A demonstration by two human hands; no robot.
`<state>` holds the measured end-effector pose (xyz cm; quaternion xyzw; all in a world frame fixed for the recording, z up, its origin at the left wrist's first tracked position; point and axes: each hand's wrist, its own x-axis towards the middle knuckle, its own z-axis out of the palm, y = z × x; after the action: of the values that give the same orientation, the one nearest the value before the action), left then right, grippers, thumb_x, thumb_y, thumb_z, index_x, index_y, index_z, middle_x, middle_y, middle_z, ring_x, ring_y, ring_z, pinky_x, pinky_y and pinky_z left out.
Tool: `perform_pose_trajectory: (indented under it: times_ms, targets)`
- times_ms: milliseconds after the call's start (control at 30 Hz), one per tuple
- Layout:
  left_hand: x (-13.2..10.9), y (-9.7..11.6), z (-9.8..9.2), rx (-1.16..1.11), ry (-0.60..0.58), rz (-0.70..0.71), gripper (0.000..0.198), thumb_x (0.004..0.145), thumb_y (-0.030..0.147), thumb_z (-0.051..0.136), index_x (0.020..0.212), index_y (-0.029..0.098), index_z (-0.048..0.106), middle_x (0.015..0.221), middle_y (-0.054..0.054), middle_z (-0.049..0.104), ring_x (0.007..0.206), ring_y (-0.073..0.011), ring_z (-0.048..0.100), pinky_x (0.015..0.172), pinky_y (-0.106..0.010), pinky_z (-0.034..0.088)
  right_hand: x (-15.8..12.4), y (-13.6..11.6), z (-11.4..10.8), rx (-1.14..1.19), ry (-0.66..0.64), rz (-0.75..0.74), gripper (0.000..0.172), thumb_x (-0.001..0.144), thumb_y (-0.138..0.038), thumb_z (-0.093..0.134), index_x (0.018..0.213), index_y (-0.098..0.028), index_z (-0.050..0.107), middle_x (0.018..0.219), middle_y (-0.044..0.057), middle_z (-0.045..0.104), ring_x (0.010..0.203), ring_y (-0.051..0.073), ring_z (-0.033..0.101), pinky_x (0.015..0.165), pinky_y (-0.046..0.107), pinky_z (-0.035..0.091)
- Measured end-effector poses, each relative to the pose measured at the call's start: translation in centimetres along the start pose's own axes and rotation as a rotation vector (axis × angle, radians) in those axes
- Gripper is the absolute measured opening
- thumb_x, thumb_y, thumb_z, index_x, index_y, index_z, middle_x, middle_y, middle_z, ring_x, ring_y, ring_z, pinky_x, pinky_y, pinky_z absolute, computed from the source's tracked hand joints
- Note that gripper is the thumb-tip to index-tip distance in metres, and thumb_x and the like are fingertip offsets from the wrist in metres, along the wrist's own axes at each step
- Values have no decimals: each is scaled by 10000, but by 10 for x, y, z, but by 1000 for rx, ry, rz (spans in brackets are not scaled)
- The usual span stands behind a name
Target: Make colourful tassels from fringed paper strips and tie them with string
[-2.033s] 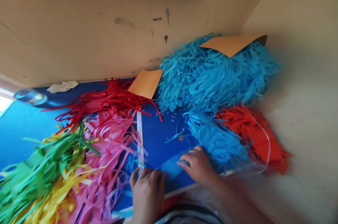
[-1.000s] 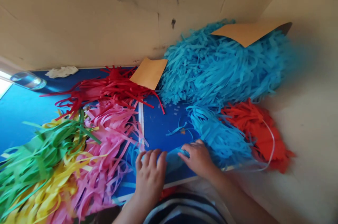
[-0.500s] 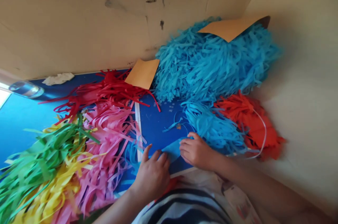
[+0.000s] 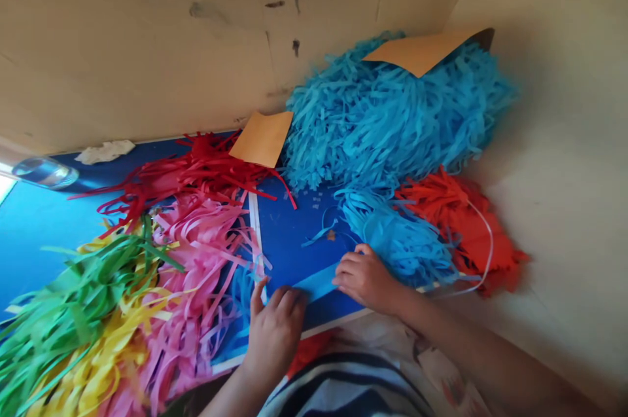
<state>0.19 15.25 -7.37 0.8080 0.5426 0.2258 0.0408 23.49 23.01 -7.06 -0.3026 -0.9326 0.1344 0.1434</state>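
Left hand (image 4: 275, 333) and right hand (image 4: 366, 278): ungloved. Left forearm (image 4: 231, 393) and right forearm (image 4: 468, 344): bare along their visible length. Clothing: a striped garment (image 4: 346, 383), broad near-black bands alternating with whitish-grey ones, the stripes curving in arcs across the front.

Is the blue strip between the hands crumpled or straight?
Straight: the strip runs as a smooth band from the left hand to the right hand. Whether it is folded into layers, I cannot tell.
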Motion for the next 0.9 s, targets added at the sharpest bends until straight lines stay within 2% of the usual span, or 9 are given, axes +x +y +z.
perform_pose_trajectory:
  times_ms: [133,267,400,700,800,900]
  targets:
    - [-4,-9,-4,-92,-14,-149,187,937,248,541,875,273,716,841,1,714,856,-184,622,1013,-451,316,0,10,5,115,63,158,103,881,-287,701,786,-248,704,833,-20,687,875,164,550,794,358,263]
    - [-1,-8,-2,-57,1,-292,223,935,280,529,797,238,700,818,-26,699,863,-209,604,937,-441,354,9,3,5,109,55,304,152,855,-244,707,714,-206,667,788,-15,656,856,169,529,756,338,286]
    - [4,-4,0,-7,4,-317,263,923,312,540,719,230,684,767,-25,683,822,-214,595,890,-441,343,15,-3,10,20,68,367,211,819,-242,705,645,-183,601,750,-1,619,816,173,499,726,333,284]
    - [13,-4,-2,72,-67,-344,313,924,321,525,652,221,643,685,-24,645,801,-232,580,877,-456,327,21,-3,18,-56,105,416,265,749,-239,716,563,-187,536,677,1,597,772,179,495,686,329,256]
    - [11,-8,-2,94,-70,-332,231,919,334,539,767,218,668,749,-37,669,822,-236,581,859,-444,347,19,-2,16,-53,139,468,183,752,-218,712,643,-195,566,691,-4,607,764,181,517,700,331,272]
    - [10,-12,-4,122,-65,-249,155,905,276,570,993,261,697,934,-56,699,918,-254,587,904,-468,355,15,-2,8,-93,238,458,50,808,-162,655,805,-203,626,853,23,671,870,202,551,788,358,296]
